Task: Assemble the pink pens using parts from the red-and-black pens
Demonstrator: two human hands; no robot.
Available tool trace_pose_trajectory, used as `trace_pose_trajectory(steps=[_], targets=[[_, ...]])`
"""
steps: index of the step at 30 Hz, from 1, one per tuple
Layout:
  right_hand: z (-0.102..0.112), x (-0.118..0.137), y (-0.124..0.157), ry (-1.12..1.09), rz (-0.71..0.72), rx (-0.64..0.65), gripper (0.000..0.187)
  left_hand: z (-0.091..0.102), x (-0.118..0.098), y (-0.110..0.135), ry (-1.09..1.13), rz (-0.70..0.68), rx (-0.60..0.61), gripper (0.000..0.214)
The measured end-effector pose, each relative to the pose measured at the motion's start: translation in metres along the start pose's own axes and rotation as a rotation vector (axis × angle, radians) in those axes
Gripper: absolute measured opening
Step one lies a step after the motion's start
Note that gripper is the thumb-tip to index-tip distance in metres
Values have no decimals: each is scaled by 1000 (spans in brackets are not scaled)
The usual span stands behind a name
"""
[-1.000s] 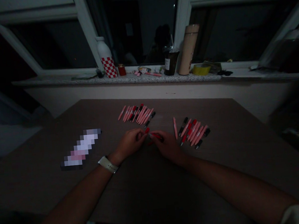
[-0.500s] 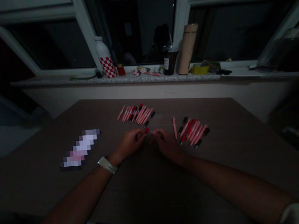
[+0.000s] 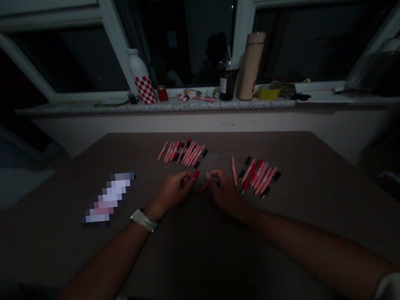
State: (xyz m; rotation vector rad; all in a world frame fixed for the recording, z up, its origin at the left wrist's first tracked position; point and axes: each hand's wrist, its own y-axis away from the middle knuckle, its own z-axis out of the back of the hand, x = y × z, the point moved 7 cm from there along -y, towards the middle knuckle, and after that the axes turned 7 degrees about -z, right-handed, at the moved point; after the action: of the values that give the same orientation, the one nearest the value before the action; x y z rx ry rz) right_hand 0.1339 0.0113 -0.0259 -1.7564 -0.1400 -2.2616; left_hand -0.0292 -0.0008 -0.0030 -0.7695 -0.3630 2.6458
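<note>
The far edge of the table [image 3: 142,134] runs below the windowsill [image 3: 168,105], its side edges slant outward well apart from the hands, and a broad stretch of tabletop lies between them and the near edge. The left hand [image 3: 173,189] pinches one red piece [image 3: 196,174] with thumb and fingers nearly together; the right hand [image 3: 226,192], just beside it, is loosely curled, and whether it grips anything cannot be told. Two groups of pink, red and black pens lie on the table: the left group [image 3: 182,153] beyond the left hand, the right group [image 3: 260,177] right of the right hand, both overlapping too much for a sure count. One pink pen [image 3: 234,171] lies between that hand and the right group. On the sill stand one checkered bottle [image 3: 144,82], one flask [image 3: 252,66] and one cup [image 3: 227,86]; its white label is too small to read.
</note>
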Motion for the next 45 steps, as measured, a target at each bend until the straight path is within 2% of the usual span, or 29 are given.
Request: trace_pose_trajectory(steps=[9,15,20,25,33,45], targets=[[1,0,-2,-22,39,-5,26,5,2,0,-55,14,-23,23],[1,-6,-3,-94,6,-34,26,2,8,0,-89,33,-11,20],[3,-11,-4,-113,8,-68,27,-1,-1,-1,-49,-75,0,17],[5,-16,-6,-103,13,-123,30,-8,-9,1,-9,-192,64,20],[5,-12,-6,-122,11,-98,29,-12,-6,1,-15,-175,84,10],[6,-9,-4,-65,-21,-93,30,-14,-3,2,29,-192,69,11]])
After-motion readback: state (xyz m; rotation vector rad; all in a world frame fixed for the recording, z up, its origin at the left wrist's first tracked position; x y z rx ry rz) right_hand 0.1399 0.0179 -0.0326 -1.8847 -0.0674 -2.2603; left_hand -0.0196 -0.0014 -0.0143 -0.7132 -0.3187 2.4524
